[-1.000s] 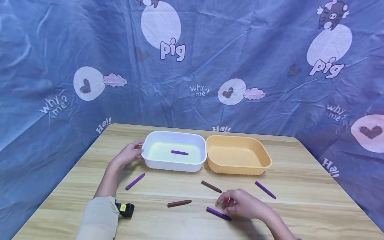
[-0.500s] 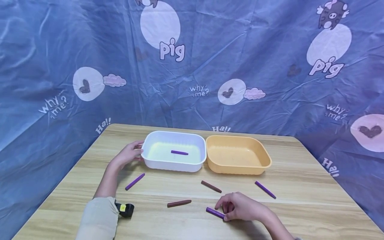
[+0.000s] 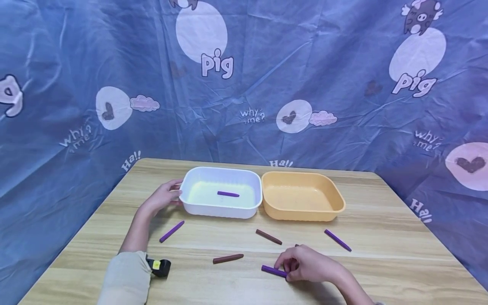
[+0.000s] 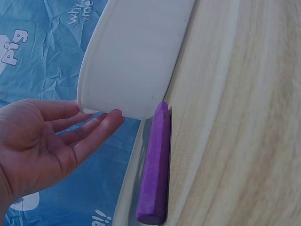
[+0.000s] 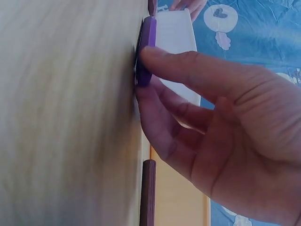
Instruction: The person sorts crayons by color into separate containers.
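Note:
My right hand (image 3: 310, 263) pinches a purple crayon (image 3: 271, 270) between thumb and fingers, low over the table. Close up in the right wrist view, the thumb lies along the side of this crayon (image 5: 149, 35). At the left end of a white basket (image 3: 219, 212), my left hand (image 3: 162, 197) touches the wall with loosely extended fingers; in the left wrist view the fingertips (image 4: 115, 114) meet its edge. Inside that basket lies one purple crayon (image 3: 228, 194). Two brown crayons, one nearer (image 3: 228, 258) and one farther (image 3: 268, 237), rest left of my right hand.
An orange basket (image 3: 303, 216) stands against the white one's right side. Purple crayons lie at left (image 3: 172, 231) and right (image 3: 337, 240). Another brown crayon (image 5: 148, 193) is mostly hidden behind my right hand in the head view. A patterned blue curtain (image 3: 244, 84) hangs behind the table.
My right hand has come down onto the near purple crayon and now pinches it, with the crayon shifted very slightly left. My left hand stays at the white basket.

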Tool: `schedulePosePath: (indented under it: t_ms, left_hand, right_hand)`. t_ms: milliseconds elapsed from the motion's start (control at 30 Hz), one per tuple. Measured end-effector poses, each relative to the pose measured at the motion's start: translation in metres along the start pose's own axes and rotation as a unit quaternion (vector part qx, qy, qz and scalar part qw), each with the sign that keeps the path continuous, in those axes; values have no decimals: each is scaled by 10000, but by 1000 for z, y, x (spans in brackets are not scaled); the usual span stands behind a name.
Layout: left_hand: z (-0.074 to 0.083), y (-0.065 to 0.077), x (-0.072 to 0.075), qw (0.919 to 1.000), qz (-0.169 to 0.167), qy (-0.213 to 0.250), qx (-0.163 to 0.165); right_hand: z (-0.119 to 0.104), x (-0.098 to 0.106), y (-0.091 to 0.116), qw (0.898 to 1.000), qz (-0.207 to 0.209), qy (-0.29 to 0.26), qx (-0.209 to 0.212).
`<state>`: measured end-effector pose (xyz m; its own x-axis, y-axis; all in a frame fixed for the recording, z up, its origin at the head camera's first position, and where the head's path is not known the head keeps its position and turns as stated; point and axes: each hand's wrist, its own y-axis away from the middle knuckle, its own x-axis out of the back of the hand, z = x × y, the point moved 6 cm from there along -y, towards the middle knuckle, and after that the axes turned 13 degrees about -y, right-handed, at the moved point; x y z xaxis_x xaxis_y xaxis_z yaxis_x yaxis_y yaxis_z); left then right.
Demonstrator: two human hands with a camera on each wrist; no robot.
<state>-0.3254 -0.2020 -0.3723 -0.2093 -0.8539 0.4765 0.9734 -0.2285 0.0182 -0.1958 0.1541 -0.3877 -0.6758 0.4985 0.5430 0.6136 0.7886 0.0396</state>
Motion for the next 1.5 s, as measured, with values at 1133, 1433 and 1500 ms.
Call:
schedulePosePath:
  t_ms: [1133, 1433, 1500]
  left_hand:
    - [-2, -1, 1, 9999, 24, -112, 95]
    - [-3, -1, 0, 9999, 50, -129, 102]
    - [-3, -2, 0, 9998, 66, -128, 103]
  right_hand:
    - [-5, 23, 0, 9961, 618, 479, 398]
    - [-8, 32, -6, 9950, 704, 530, 472]
    - [-9, 35, -7, 9944, 719, 592, 499]
